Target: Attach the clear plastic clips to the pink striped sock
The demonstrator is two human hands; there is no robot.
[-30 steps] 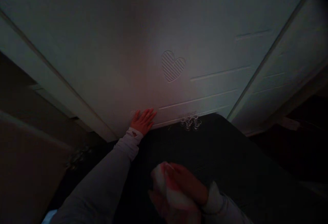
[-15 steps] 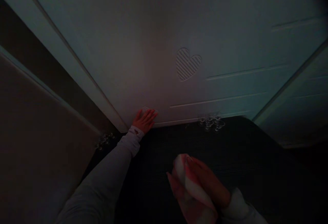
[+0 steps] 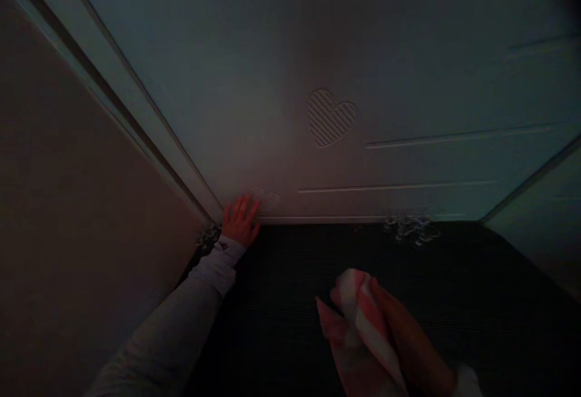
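Note:
With its fingers spread, my left hand [image 3: 239, 221] rests against the bottom of a white panel [image 3: 254, 94], just left of a small striped heart [image 3: 265, 198]. It holds nothing. Lower right, my right hand [image 3: 399, 318] is closed around a crumpled pink-and-white cloth [image 3: 358, 324], above the dark surface [image 3: 290, 276]. Folds of the cloth cover most of those fingers. A larger striped heart [image 3: 331, 117] is pressed into the panel higher up.
The scene is dim. Raised lines [image 3: 399, 187] cross the panel's right part. A pale cluster of ring shapes [image 3: 412, 229] sits along its foot, and another cluster [image 3: 207, 236] is beside my left hand. A brownish wall [image 3: 82, 203] stands left; another pale panel [image 3: 544, 227] adjoins at right.
The white panel has shifted left relative to the ring clusters, and the dark strip at its left has narrowed. My left hand has moved left, uncovering the small heart. The cloth appears farther right.

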